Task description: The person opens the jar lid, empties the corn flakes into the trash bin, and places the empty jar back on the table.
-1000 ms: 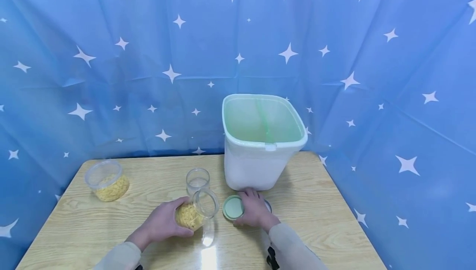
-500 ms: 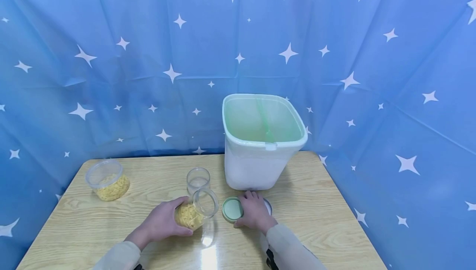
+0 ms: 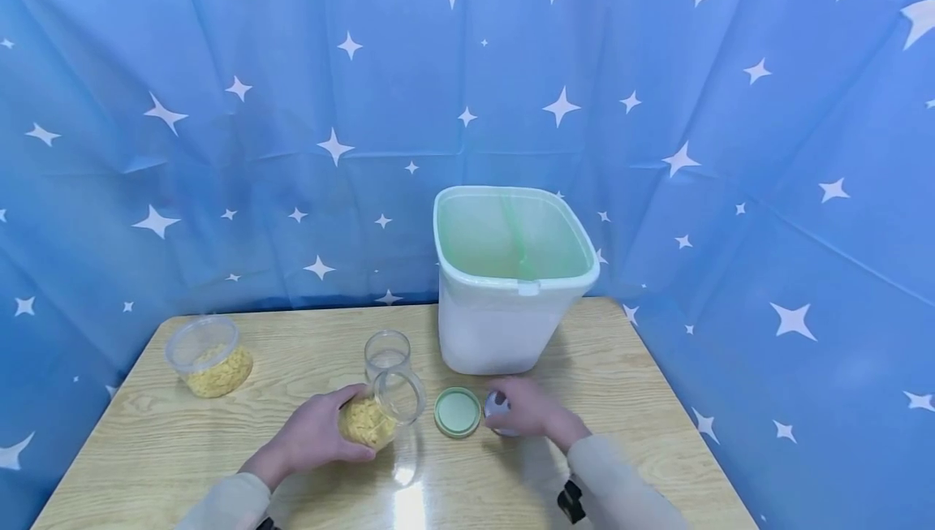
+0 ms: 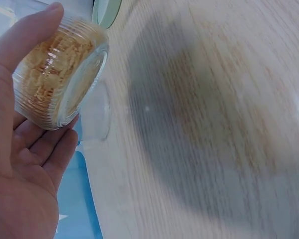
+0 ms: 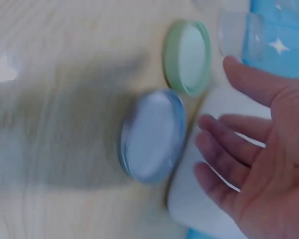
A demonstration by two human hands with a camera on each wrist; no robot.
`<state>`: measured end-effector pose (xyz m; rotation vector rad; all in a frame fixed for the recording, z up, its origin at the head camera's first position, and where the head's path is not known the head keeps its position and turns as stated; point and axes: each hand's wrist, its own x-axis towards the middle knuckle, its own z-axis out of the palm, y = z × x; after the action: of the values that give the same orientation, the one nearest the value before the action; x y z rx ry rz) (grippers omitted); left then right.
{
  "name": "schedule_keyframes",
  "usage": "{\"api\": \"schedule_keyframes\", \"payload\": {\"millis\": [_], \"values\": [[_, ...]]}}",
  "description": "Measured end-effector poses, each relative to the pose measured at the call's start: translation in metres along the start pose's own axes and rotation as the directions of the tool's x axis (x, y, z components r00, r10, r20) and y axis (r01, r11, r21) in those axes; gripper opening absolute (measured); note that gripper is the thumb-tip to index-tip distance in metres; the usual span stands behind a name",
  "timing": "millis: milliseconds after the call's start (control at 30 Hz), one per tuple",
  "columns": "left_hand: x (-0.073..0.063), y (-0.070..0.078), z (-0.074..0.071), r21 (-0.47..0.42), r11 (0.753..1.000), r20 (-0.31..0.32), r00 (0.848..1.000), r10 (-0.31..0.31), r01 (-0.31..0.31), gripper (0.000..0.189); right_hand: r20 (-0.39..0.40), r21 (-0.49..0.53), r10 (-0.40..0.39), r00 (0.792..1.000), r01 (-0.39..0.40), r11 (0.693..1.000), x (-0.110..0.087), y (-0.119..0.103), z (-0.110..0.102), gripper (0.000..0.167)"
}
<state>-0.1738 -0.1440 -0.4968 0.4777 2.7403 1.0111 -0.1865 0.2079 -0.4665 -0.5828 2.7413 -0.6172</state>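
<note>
My left hand grips a clear ribbed jar of small yellow pieces, its thumb on one side and fingers on the other. The jar is tilted with its mouth to the right, raised above the table in the left wrist view. My right hand is over a silvery-blue round lid, fingers loosely bent and apart from it in the right wrist view. A pale green lid lies between the hands. Just behind the held jar stands a clear cup-like jar.
A large white bin with a green-tinted inside stands at the back right of the wooden table. At the back left a round clear tub holds more yellow pieces. A blue starry curtain hangs behind.
My right hand has left the green lid and moved right, over the silvery-blue lid, which shows more now. The left hand and its jar stay almost where they were.
</note>
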Motion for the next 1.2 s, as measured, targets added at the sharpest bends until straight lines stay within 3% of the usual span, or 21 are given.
{"api": "schedule_keyframes", "payload": {"millis": [167,433,633,767,1000,1200], "values": [[-0.002,0.002,-0.007,0.006,1.000,-0.005,1.000,-0.017,0.017,0.102,0.012,0.043,0.008,1.000,-0.009,0.999,-0.014,0.013,-0.025,0.040],[0.001,0.005,-0.029,-0.019,1.000,0.013,1.000,-0.002,0.003,0.101,0.004,0.058,0.145,0.989,-0.145,0.988,-0.033,0.035,-0.059,0.038],[0.007,0.009,-0.051,-0.036,0.999,0.006,1.000,0.008,-0.008,0.095,0.071,0.052,0.184,0.980,-0.187,0.981,-0.046,0.051,-0.088,0.043],[0.011,0.008,-0.067,-0.013,1.000,-0.008,1.000,0.012,-0.012,0.098,0.112,0.105,0.225,0.968,-0.236,0.966,-0.053,0.057,-0.104,0.047],[0.027,0.014,-0.095,0.041,0.999,-0.027,1.000,0.012,-0.010,0.095,0.120,0.218,0.275,0.954,-0.295,0.930,-0.060,0.060,-0.127,0.055],[0.042,0.029,-0.118,0.084,0.996,-0.045,0.998,0.033,-0.029,0.092,0.128,0.258,0.256,0.958,-0.281,0.924,-0.062,0.057,-0.147,0.056]]}}
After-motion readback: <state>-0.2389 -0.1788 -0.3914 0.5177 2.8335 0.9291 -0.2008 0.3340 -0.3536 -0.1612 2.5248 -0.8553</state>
